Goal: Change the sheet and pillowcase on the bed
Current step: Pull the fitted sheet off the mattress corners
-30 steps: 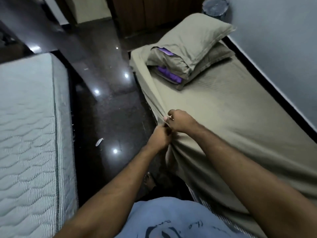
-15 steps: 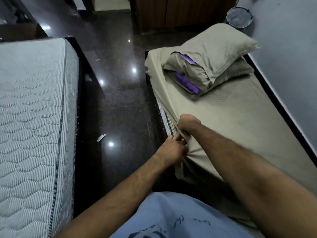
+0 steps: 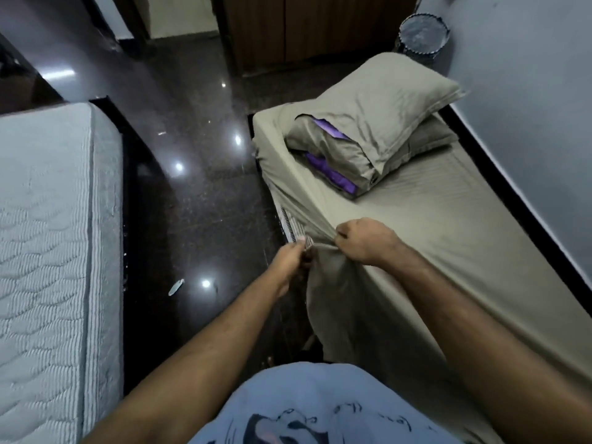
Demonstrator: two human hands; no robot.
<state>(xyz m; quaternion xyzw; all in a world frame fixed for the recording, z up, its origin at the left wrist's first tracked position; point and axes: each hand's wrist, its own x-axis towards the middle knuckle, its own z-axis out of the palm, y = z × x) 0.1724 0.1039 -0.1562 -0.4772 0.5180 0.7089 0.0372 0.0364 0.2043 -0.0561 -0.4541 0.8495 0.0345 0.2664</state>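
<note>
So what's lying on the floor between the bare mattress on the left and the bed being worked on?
In the head view, dark glossy floor with light reflections; only a small pale scrap near the bare mattress.

The sheet [image 3: 448, 251] is soft matte olive cloth, finely ribbed, and the pillowcase [image 3: 384, 107] at upper right matches it. The floor [image 3: 198, 203] is dark polished stone, super glossy. The bare mattress [image 3: 45, 235] on the left is quilted fabric. The cabinet [image 3: 304, 24] up top looks like wood.
</note>
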